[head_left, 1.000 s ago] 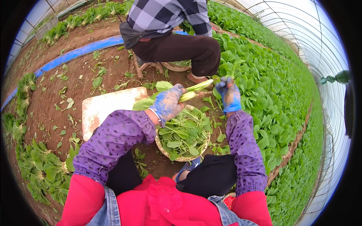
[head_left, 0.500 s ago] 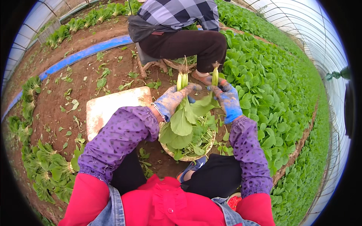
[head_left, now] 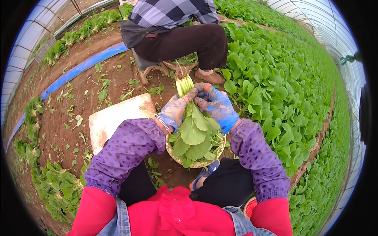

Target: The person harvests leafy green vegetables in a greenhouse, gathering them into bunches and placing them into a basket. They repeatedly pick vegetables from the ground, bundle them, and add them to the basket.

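Both my hands wear soiled blue gloves and meet around one bunch of leafy greens (head_left: 193, 129). Its pale stems and roots point away from me, and its broad leaves hang back toward my lap. My left hand (head_left: 176, 109) is closed around the stems from the left. From the right, my right hand (head_left: 217, 106) presses its curled fingers against the same stems, its fingertips touching the left hand's. Just beneath the leaves sits a round basket (head_left: 170, 150) with loose leaves and stalks in it.
A dirty white board or box (head_left: 118, 118) lies on the soil at left. Bundled greens (head_left: 59, 188) are piled farther left, near a blue strip (head_left: 84, 67). A person (head_left: 177, 43) sits on a low stool ahead. Growing greens (head_left: 271, 90) fill the right side.
My right hand has moved left, bringing its separate plant against the bunch in my left hand. The stems now stand together. My view has shifted slightly.
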Available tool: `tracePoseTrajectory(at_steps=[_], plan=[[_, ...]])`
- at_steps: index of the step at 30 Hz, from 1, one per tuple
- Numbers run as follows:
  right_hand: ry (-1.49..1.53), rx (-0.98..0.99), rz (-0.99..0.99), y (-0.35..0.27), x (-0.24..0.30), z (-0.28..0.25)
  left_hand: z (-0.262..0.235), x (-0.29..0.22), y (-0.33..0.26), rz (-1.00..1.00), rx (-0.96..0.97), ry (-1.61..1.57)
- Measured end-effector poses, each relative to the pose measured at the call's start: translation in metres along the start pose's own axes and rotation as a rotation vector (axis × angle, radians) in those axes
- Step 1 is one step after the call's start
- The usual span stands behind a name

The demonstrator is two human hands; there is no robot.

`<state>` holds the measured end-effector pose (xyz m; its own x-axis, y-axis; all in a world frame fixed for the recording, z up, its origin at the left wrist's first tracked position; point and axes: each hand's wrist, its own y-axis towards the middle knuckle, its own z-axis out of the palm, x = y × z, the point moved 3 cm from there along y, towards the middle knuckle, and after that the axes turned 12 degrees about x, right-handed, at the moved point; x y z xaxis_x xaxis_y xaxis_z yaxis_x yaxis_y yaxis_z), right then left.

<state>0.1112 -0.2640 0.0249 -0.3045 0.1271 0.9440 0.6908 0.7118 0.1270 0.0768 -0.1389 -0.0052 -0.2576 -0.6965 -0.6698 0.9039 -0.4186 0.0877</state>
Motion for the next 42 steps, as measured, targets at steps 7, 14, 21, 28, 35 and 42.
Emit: tracePoseTrajectory(at_steps=[7, 14, 21, 28, 35, 42], plan=[[0.328, -0.029, 0.380, -0.080, -0.095, -0.069, -0.021, -0.002, -0.004, -0.084, -0.129, 0.112], [0.034, -0.060, 0.918, -0.298, -0.339, -0.039, -0.042, -0.001, -0.017, -0.143, -0.140, 0.288], [-0.579, -0.557, 1.333, -0.409, -0.365, -0.120, -0.062, 0.005, -0.023, -0.271, -0.159, 0.410], [-0.757, -0.049, 1.806, -0.500, -0.410, -0.114, -0.068, 0.022, -0.009, -0.412, -0.167, 0.403], [-0.565, 0.165, 1.760, -0.440, -0.413, -0.101, -0.049, 0.020, -0.016, -0.420, -0.206, 0.498], [0.183, -0.486, 0.864, -0.331, -0.329, -0.086, -0.013, 0.029, -0.010, -0.442, -0.107, 0.588]])
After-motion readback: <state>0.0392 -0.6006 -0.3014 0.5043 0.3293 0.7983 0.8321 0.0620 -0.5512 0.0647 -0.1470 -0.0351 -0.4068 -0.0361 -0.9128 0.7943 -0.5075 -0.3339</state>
